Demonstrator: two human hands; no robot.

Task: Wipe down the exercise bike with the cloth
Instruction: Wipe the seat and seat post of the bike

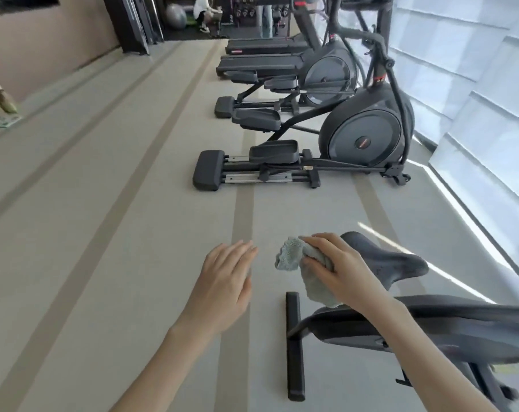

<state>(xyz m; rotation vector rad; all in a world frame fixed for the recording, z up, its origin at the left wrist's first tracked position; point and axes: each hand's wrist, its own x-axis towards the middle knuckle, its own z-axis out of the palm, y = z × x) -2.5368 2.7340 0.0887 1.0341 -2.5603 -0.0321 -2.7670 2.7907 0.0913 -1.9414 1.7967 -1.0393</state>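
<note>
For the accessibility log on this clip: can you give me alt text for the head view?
The right hand grips a grey-green cloth against one end of the dark saddle of an exercise bike, while the left hand hovers open beside it above the striped floor. Elliptical trainers stand in a row along the bright wall beyond.

Right hand presses cloth on saddle
</note>
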